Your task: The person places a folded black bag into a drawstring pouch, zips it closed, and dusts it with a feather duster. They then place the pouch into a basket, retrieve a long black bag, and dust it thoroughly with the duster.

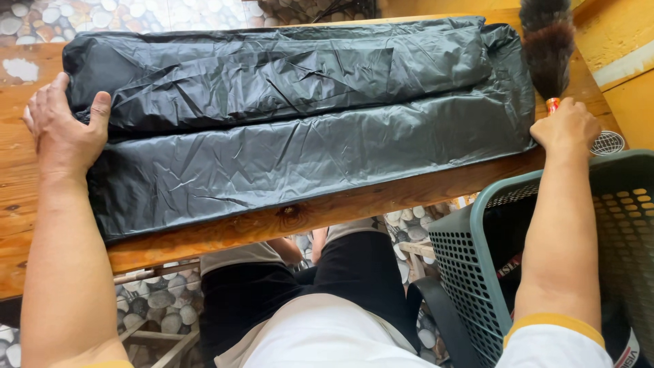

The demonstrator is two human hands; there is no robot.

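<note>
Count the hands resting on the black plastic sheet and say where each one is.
2. The left hand presses the left end of the black plastic sheet; the right hand holds down its right end, beside a feather duster. None appear hidden.

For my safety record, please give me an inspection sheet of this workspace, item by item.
Surface: long wooden plank table, mostly covered.
Job's things: black folded plastic sheet, creased, lying along the table.
Clutter: dark feather duster at the far right end; grey-green perforated plastic basket beside the table.
Hands: left hand grips the sheet's left end; right hand presses its right edge, close to the duster handle.
Cables: nothing seen.
Surroundings: pebble floor; yellow wall.
</note>
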